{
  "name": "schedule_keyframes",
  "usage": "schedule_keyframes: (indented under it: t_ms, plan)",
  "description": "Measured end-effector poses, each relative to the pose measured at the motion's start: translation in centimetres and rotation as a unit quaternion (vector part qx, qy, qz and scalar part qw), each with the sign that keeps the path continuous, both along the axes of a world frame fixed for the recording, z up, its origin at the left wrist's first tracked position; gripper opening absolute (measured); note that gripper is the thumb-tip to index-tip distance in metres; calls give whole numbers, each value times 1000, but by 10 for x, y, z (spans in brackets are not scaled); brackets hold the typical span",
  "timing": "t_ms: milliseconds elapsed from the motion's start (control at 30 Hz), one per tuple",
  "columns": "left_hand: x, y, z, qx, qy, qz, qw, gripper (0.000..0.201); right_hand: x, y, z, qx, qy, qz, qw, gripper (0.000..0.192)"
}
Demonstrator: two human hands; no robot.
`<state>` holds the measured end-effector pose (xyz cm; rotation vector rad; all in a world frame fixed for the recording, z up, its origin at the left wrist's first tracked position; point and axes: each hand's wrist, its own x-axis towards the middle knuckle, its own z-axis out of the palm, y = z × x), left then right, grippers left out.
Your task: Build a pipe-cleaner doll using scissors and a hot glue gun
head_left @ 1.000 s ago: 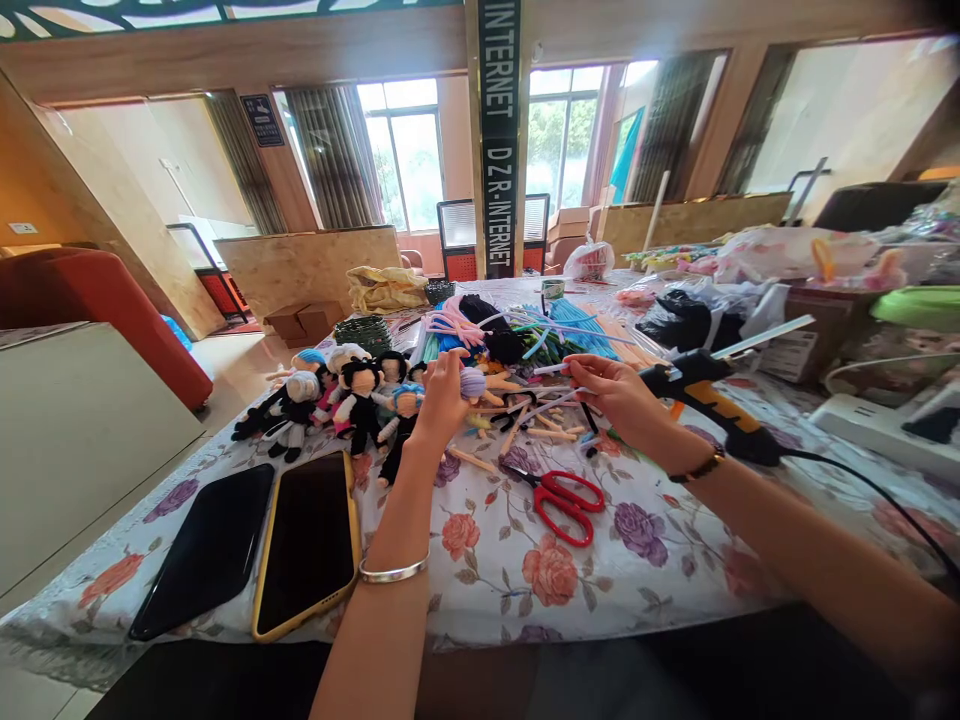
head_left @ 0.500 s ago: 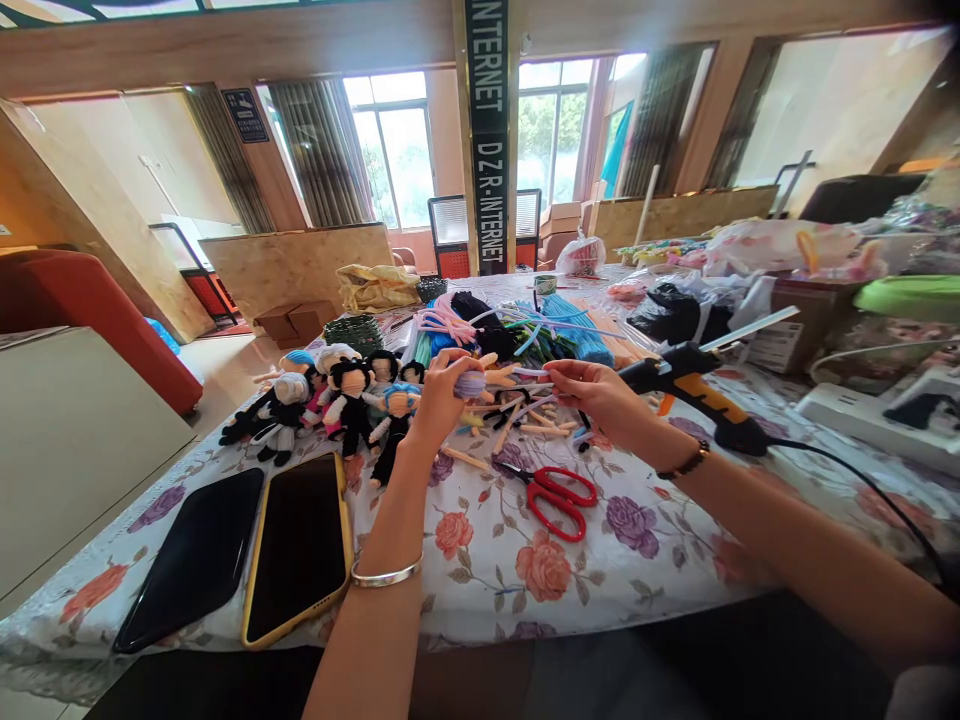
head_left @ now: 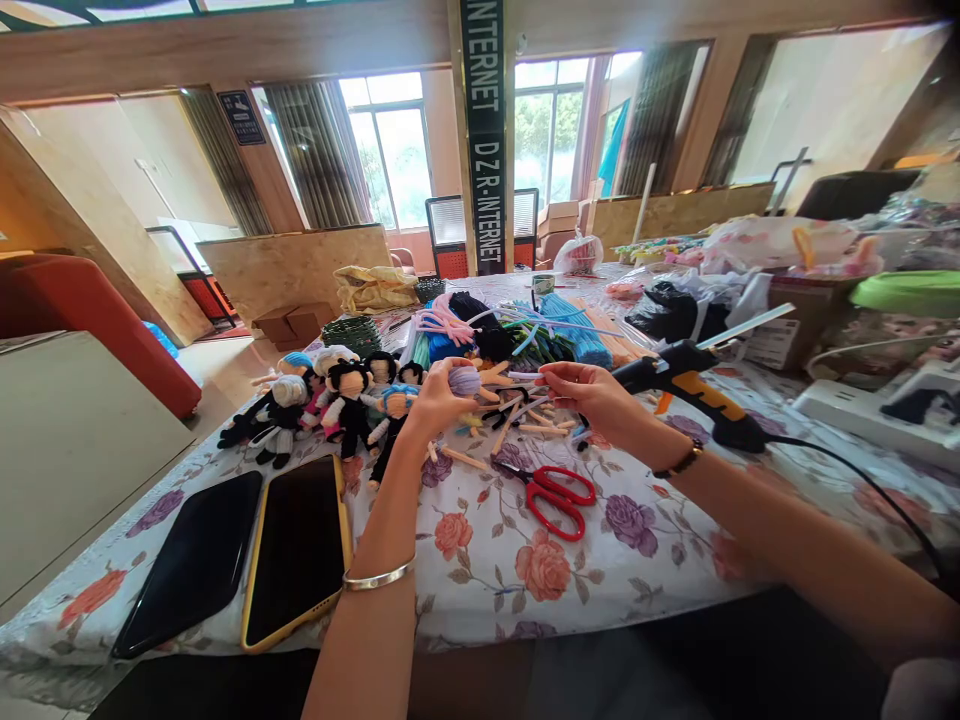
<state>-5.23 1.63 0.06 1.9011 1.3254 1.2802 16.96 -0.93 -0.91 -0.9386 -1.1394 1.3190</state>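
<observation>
My left hand (head_left: 433, 405) is closed around a small round lavender piece (head_left: 464, 381), a doll part wound with fuzzy strands. A peach-coloured bit sticks out on its right. In the pinched fingers of my right hand (head_left: 592, 398) is a lavender pipe cleaner (head_left: 527, 376), its free end pointing left toward the doll part. I cannot tell whether the two touch. Below my hands, red-handled scissors (head_left: 561, 500) lie on the flowered tablecloth (head_left: 480, 590). Several small dolls (head_left: 349, 400) are grouped left of my left hand. Short cut pipe cleaner pieces (head_left: 544, 430) lie scattered beneath both hands.
A glue gun (head_left: 690, 388) with its cord rests right of my right hand. Two phones (head_left: 298, 550) lie at the left front. Bundles of coloured pipe cleaners (head_left: 574, 325) are heaped behind my hands. Bags (head_left: 667, 310) and a white power strip (head_left: 847, 410) sit at the right.
My left hand has turned, exposing more of the round lavender piece. It has shifted slightly left and down. My right hand keeps its pinch on the pipe cleaner, almost in place.
</observation>
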Motion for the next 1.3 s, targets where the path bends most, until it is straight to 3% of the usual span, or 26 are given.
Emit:
schedule_keyframes:
  t_ms: [167,300,433,633,700,800,900,1000,1167,1300]
  plan:
    - [2,0,3,-15,-60,-5,998,39,0,-3,3,-8,-19,14,1000,33]
    - [0,-1,6,-15,-160,-48,986,48,0,-5,5,-3,-56,60,997,32]
    - [-6,4,2,-16,-222,-41,974,49,-1,-4,2,-2,-62,72,996,34]
    - [-11,12,-10,-14,-100,53,994,47,0,-4,2,-5,-82,64,995,36]
    - [-12,11,-12,28,10,106,994,45,0,-4,3,-3,-85,65,994,36]
    - [-12,7,-12,87,173,167,967,44,1,-3,3,4,-88,70,994,36]
    - [-12,5,-13,79,261,189,943,44,0,-3,2,9,-95,68,993,36]
    - [-11,5,-13,51,291,189,937,42,1,-3,1,14,-103,61,993,37]
    - [-1,-1,-7,30,268,156,950,53,2,-5,2,58,-141,42,987,39]
    - [13,-8,3,111,173,117,972,54,-1,-7,2,130,-184,-6,974,36]
